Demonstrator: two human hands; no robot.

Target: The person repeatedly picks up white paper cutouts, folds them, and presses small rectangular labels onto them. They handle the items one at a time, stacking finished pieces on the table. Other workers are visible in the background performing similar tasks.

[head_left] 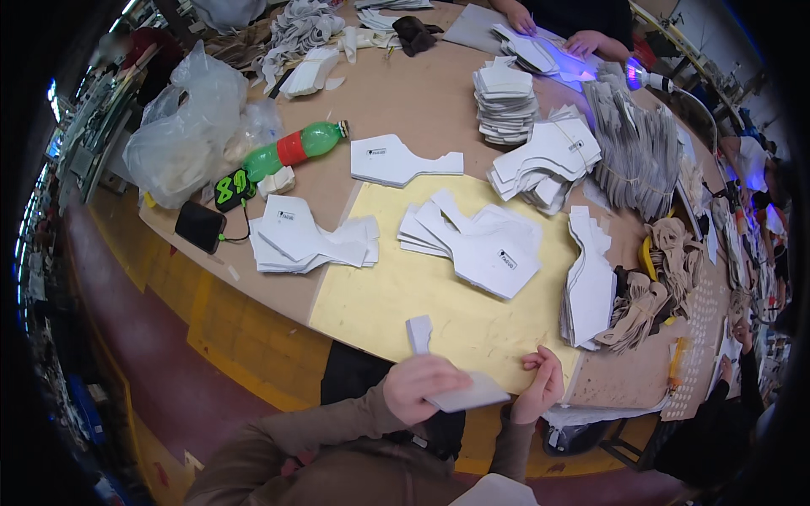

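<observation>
I observe the left hand gripping a grey-white cut piece at the near edge of the yellow sheet; the right hand, fingers loosely curled, appears empty beside it.

Brown top that showed at six o'clock, matching long sleeves that appeared at seven and five o'clock, bare left hand, bare right hand
</observation>
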